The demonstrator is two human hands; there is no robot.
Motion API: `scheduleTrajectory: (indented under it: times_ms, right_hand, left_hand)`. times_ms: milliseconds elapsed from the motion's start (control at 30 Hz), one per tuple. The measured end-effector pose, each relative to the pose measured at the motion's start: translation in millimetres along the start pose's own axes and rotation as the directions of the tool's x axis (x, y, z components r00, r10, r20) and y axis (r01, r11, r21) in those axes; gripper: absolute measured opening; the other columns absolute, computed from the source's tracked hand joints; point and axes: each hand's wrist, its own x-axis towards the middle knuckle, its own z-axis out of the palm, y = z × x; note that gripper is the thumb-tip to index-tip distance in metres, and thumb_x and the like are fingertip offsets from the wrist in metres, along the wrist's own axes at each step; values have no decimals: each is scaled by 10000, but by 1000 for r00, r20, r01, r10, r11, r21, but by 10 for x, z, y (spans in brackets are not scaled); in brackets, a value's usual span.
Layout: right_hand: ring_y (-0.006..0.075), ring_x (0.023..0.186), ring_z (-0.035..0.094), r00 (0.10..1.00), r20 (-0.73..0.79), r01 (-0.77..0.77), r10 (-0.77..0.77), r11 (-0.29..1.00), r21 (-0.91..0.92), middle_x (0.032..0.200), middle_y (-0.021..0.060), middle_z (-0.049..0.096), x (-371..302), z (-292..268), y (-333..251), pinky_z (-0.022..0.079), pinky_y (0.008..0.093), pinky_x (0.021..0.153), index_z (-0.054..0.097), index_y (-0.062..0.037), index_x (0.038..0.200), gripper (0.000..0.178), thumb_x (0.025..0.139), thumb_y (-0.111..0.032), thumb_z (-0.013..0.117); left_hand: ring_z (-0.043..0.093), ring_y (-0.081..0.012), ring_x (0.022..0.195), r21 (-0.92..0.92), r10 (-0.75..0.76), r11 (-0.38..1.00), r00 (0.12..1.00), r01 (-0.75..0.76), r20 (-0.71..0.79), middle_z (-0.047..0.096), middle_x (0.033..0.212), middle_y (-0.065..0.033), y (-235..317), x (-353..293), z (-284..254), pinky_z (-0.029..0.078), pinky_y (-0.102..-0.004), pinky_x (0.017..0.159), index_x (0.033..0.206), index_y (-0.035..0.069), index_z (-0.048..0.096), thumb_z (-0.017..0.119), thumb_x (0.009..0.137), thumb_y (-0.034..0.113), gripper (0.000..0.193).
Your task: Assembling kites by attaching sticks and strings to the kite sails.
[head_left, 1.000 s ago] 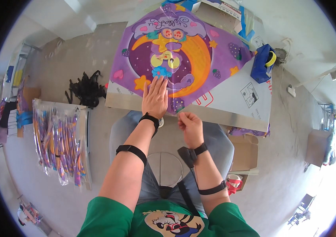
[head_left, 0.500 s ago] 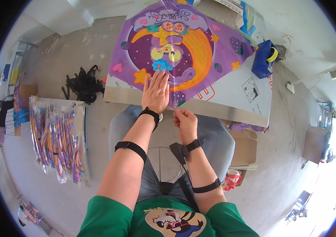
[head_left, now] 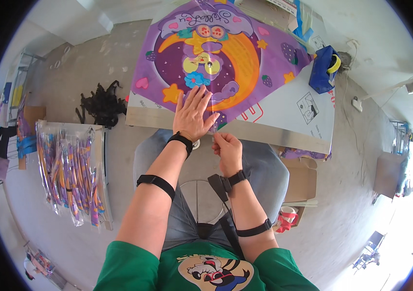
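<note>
A purple kite [head_left: 274,58], diamond-shaped and printed with an orange crescent moon and a cartoon figure, lies on the board-covered table [head_left: 284,116]. My left hand [head_left: 194,114] rests flat on its near part, fingers stretched out and thumb spread to the right. Just beyond the table's near edge, my right hand [head_left: 228,145] is closed in a pinch beside the kite's near corner. What its fingertips grip is too small to make out. Part of a round white thing shows by my left wrist.
A blue tape dispenser [head_left: 323,72] with yellow tape stands at the table's right. On a side table to the left lie several purple-and-orange bagged bundles [head_left: 70,169]. A tangled black heap [head_left: 102,104] is on the floor. An open cardboard box [head_left: 299,182] sits beside my right knee.
My left hand has shifted slightly left, its thumb now spread away from the fingers. The kite has slid a little left. My right hand keeps its pinch in nearly the same place.
</note>
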Motion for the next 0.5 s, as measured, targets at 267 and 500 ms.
scheduleTrajectory:
  times_ms: [267,500]
  right_hand:
    - [97,573,532,1000,-8,-16,16,1000,-15,694,13,572,-3,8,-24,410,216,511,612,-15,850,131,878,-142,617]
    - [102,584,543,999,-16,-29,29,999,-42,714,18,578,-5,18,-17,435,223,519,615,-16,865,125,878,-140,614]
  left_hand:
    - [272,-235,1367,16,71,997,996,-72,51,363,1443,-62,-5,-13,9,196,-488,1111,1362,149,420,517,837,564,677]
    - [258,-228,1372,69,88,993,992,-95,93,337,1458,-58,-13,-11,27,191,-490,1113,1387,166,383,530,817,589,724]
